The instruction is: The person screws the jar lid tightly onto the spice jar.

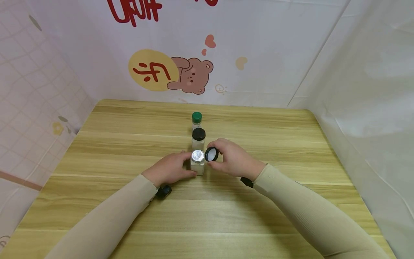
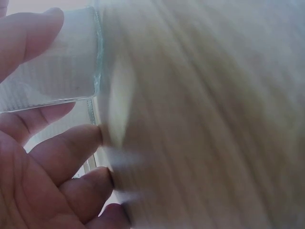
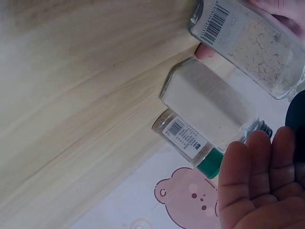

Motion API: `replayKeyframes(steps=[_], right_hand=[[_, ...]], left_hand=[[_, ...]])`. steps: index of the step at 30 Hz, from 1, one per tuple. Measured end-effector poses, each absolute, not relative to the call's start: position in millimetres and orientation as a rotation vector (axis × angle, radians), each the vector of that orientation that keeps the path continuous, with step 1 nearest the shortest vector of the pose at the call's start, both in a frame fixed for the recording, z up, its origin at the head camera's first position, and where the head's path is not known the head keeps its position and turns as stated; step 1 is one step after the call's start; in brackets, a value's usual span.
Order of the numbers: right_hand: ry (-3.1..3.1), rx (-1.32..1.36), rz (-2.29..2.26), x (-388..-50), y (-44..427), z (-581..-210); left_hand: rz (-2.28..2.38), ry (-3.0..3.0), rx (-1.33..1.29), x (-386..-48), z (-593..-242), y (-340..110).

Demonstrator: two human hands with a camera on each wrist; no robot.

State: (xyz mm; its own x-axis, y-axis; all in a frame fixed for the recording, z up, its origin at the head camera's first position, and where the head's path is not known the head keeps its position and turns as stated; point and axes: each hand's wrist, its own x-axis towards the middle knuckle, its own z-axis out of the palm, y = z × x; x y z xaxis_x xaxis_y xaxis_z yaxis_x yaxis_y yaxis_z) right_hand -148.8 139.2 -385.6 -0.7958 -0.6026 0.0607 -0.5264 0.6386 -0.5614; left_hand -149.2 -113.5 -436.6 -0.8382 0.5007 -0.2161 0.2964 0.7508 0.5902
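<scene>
A person's two hands meet at a row of three containers on a wood-grain table [image 1: 207,219]; the clear front jar [image 1: 197,167], nearest the person, stands near the table's middle, with a black-capped jar [image 1: 198,144] just behind it and a green-capped bottle [image 1: 196,125] beyond.

The front jar's black lid [image 1: 211,154] is off, while a silver seal [image 1: 197,155] covers its mouth, so the contents appear unopened; whether the lid is coming away or going back cannot be told; the other two containers have their caps on.

The front jar is upright, its long axis vertical and its mouth pointing up; the lid is tipped on edge just right of the mouth, its white inside facing left and toward the head camera.

The left hand [image 1: 172,167] grips the front jar between thumb and fingers, opened about the jar's width; the right hand [image 1: 237,159] pinches the lid's rim between thumb and fingertips.
</scene>
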Motion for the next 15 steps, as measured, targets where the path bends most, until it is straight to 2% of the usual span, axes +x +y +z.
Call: replayKeyframes(steps=[15], right_hand=[[2.698,-0.974,-0.947,-149.0,135.5,-385.1]], left_hand=[[0.785,2.576,0.588,-148.4,-434.8,-113.7]])
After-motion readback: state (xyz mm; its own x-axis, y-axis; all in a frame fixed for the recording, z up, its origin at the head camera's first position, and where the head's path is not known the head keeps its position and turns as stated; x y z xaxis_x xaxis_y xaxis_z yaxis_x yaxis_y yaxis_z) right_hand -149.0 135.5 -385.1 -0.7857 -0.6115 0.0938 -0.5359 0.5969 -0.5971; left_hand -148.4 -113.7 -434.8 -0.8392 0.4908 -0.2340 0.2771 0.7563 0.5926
